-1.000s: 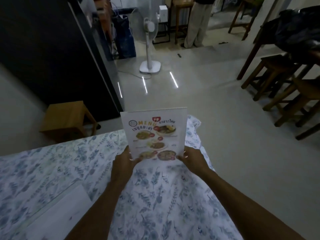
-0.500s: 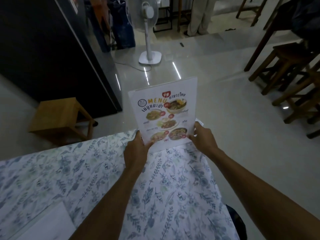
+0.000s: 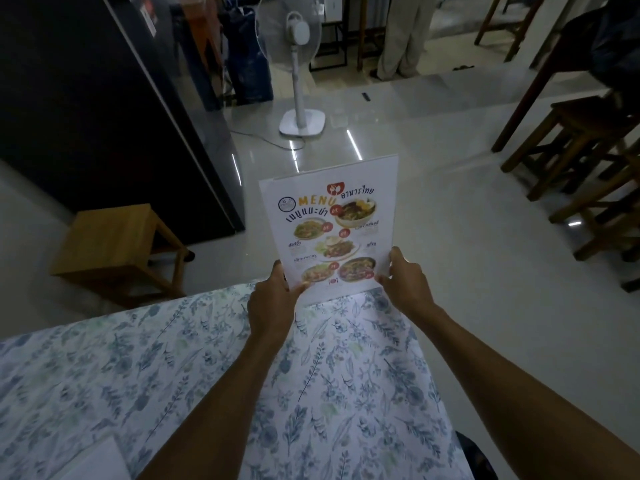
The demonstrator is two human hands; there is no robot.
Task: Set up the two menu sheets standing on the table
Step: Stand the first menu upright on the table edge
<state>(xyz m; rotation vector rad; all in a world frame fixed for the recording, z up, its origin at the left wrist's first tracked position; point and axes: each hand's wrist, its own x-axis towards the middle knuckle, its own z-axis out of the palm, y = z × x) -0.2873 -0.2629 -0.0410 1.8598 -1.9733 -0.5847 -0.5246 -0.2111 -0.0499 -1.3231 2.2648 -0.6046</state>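
A white menu sheet (image 3: pixel 330 223) printed with food photos and the word MENU stands upright at the far corner of the table (image 3: pixel 173 358), which is covered by a blue floral cloth. My left hand (image 3: pixel 272 306) grips the sheet's lower left edge. My right hand (image 3: pixel 403 284) grips its lower right edge. The sheet's bottom edge rests on or just above the cloth; I cannot tell which. A second white sheet (image 3: pixel 93 460) lies flat at the table's near left corner, partly cut off by the frame.
A light wooden stool (image 3: pixel 114 242) stands left of the table beside a dark cabinet (image 3: pixel 86 98). A white standing fan (image 3: pixel 299 74) is on the floor ahead. Dark wooden stools (image 3: pixel 585 150) stand at the right. A person's legs (image 3: pixel 403 36) show at the back.
The menu sheet has risen from a leaning-back tilt to nearly upright, both hands staying on its lower corners. The view has dipped and moved closer to the table corner.
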